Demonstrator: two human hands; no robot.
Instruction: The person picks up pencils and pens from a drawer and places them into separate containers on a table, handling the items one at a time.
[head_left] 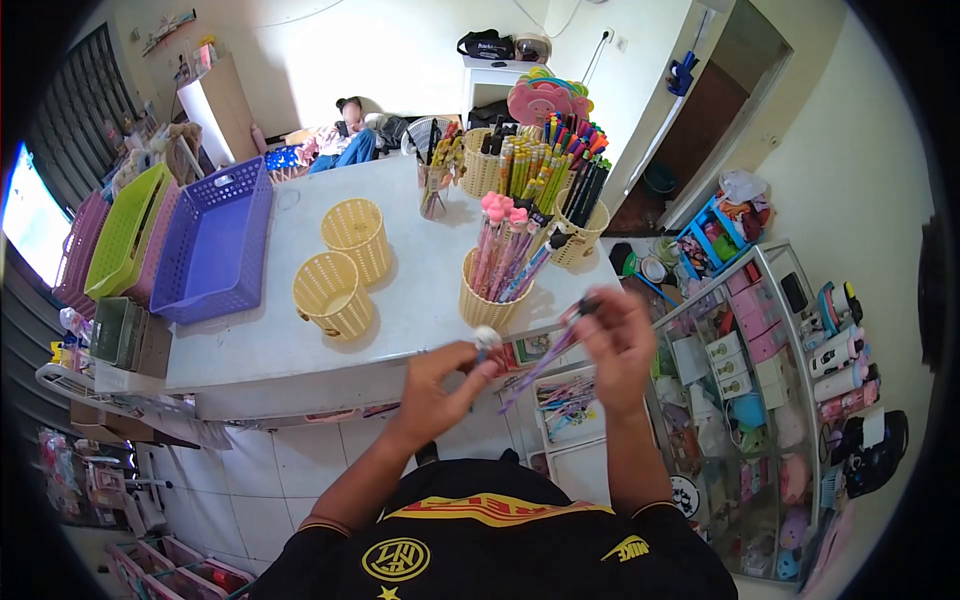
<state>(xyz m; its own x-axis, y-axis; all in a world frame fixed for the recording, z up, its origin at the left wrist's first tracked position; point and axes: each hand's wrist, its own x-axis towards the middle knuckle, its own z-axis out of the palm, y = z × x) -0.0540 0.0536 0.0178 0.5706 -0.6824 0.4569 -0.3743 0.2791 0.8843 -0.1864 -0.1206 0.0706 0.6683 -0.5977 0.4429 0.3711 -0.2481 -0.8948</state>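
Observation:
My left hand (440, 388) is closed in a pinch around a pen with a white topper (486, 338); most of its shaft is hidden. In my right hand (620, 340), slightly blurred, is a slim purple pen (533, 378) with a dark topper, held at its top end and slanting down to the left. Both hands are in front of the table's front edge. Just beyond them, a cream woven basket (488, 308) holds several upright pens (500, 245), some with pink toppers.
Two cream baskets (335, 300) (357, 238) stand mid-table, left of the pens. A purple basket (212, 245) is at the left. More baskets and a clear cup (432, 195) with pens stand behind. Below, an open drawer (570, 425) holds pens. A glass cabinet (735, 400) is at right.

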